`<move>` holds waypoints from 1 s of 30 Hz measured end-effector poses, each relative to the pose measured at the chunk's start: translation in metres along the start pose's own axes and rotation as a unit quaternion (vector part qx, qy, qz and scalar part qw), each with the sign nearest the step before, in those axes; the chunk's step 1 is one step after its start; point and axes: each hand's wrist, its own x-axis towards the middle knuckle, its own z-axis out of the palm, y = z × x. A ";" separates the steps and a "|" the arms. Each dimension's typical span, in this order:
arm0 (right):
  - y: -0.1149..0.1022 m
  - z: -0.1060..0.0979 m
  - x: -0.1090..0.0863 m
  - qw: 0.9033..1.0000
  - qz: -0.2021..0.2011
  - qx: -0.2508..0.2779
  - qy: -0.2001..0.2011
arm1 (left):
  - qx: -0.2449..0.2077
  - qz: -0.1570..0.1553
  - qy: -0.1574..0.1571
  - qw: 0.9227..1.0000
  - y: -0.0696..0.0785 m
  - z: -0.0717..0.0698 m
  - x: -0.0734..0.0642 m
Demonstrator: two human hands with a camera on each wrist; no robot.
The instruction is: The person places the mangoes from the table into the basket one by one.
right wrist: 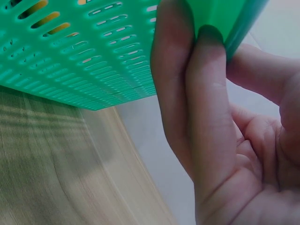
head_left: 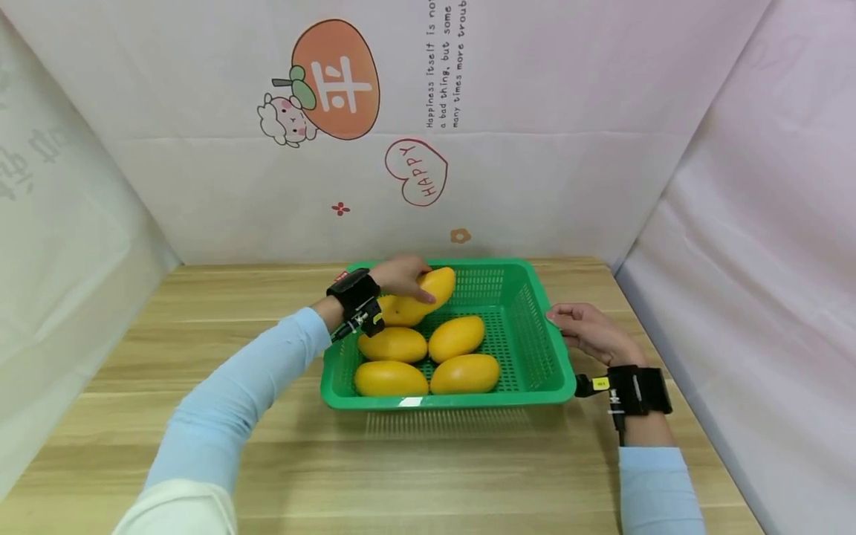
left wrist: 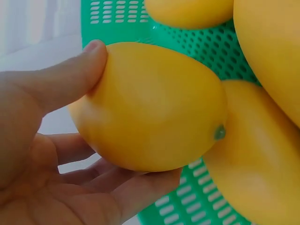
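My left hand grips a yellow mango at the far left part of a green plastic basket. In the left wrist view the thumb lies on top of this mango and the fingers curl beneath it; its green stem end points away from the palm. Several other mangoes lie in the left and middle of the basket, one partly covered by the left hand's mango. With thumb and fingers, my right hand pinches the basket's right rim, and the slotted side wall shows close up.
The basket stands on a wooden table. A white printed cloth hangs behind it, with more white cloth at both sides. Dark straps with small cameras sit on both wrists.
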 end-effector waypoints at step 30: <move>0.001 -0.003 0.003 1.000 -0.015 0.025 -0.009 | 0.085 -0.036 -0.081 0.992 0.036 0.041 0.043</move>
